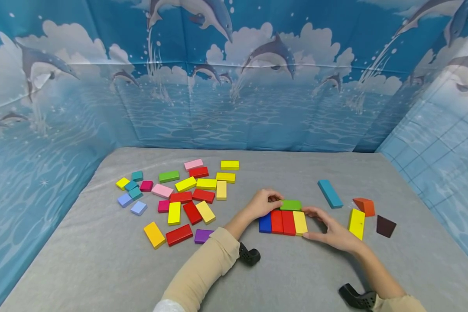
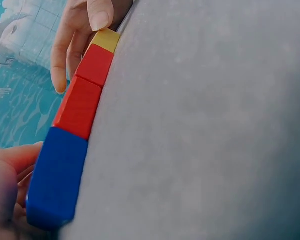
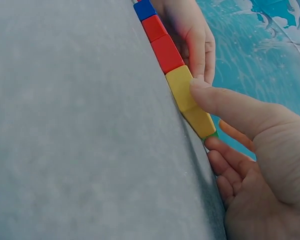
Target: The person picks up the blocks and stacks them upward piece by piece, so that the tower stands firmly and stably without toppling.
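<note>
In the head view, a blue block (image 1: 264, 223), two red blocks (image 1: 282, 222) and a pale yellow block (image 1: 300, 223) lie side by side in a row. A green block (image 1: 290, 205) lies along their far edge. My left hand (image 1: 263, 203) reaches over behind the blue block, its thumb and fingers pinching the left end of the green block. On the other side, my right hand (image 1: 331, 229) touches the near end of the pale yellow block with a straight thumb (image 3: 220, 100); its index finger reaches the green block's right end.
Many loose coloured blocks lie to the left, among them an orange-yellow block (image 1: 154, 235) and a purple block (image 1: 203, 236) near my left sleeve. Right of the row are a teal block (image 1: 330, 193), a yellow block (image 1: 356, 223), an orange block (image 1: 364, 206) and a dark brown block (image 1: 385, 226).
</note>
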### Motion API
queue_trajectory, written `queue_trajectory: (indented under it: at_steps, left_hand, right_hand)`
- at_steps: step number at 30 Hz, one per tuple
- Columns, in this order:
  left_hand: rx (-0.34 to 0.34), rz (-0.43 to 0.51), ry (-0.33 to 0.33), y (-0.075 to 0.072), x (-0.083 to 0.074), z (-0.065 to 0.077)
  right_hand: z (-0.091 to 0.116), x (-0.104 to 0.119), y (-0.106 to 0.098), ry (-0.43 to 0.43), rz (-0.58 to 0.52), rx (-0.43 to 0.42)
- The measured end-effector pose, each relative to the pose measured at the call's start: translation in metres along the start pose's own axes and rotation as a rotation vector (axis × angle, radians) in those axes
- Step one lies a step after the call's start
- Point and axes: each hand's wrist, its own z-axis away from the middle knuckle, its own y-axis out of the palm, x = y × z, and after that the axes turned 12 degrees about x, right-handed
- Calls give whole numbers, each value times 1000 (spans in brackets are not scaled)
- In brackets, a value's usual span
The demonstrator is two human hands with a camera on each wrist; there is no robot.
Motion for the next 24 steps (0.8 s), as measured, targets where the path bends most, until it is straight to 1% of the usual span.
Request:
queue_trajectory:
  at_steps: [7,12,18,21,24]
  left_hand:
    - [1,27,12,-1,-2,1]
    - [-1,10,16,1,1,0]
    - [6,8,28,1,2,1]
    - [15,-18,47,-3,3,3]
    - [0,-60,68,-15,4,7]
  right_hand:
    - [0,-1,0,11,19,-8]
    - [-1,-2,-1,-5,-10,7]
    - [0,-1,0,3,-13,13]
    - [0,0,0,5,-17,20]
    - [1,0,0,2,-12,17]
